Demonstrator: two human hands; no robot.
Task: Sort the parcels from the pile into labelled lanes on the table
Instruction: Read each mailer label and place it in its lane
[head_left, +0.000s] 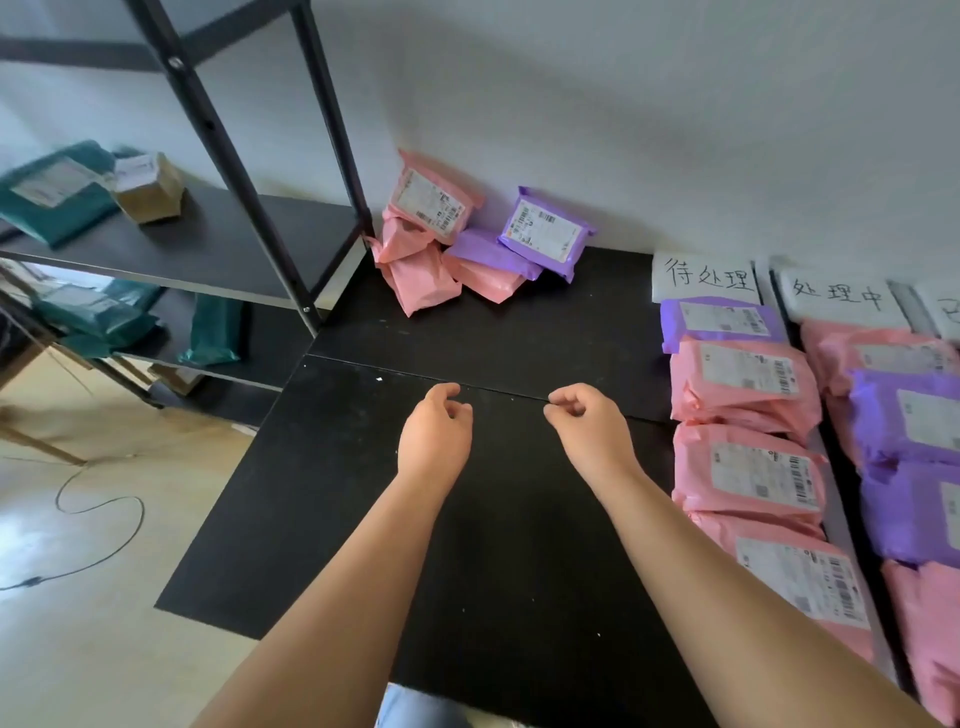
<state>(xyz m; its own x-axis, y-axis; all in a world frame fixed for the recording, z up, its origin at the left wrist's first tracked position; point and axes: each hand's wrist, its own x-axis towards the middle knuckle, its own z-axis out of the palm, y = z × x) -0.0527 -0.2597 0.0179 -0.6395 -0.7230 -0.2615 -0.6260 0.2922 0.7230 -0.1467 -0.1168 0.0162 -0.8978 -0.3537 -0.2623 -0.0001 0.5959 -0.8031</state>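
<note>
A black surface (519, 519) is sitting against a white wall (675, 130), a metal shelf (218, 244) standing at its left. The pile (467, 249) of parcels is lying in the far corner, well beyond the left hand (435, 434) and right hand (587, 434), whose fingers (448, 392) are curling loosely, holding nothing.

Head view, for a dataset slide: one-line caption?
Empty left hand and right hand hover over the black table, between the corner pile of parcels and the labelled lanes.
</note>
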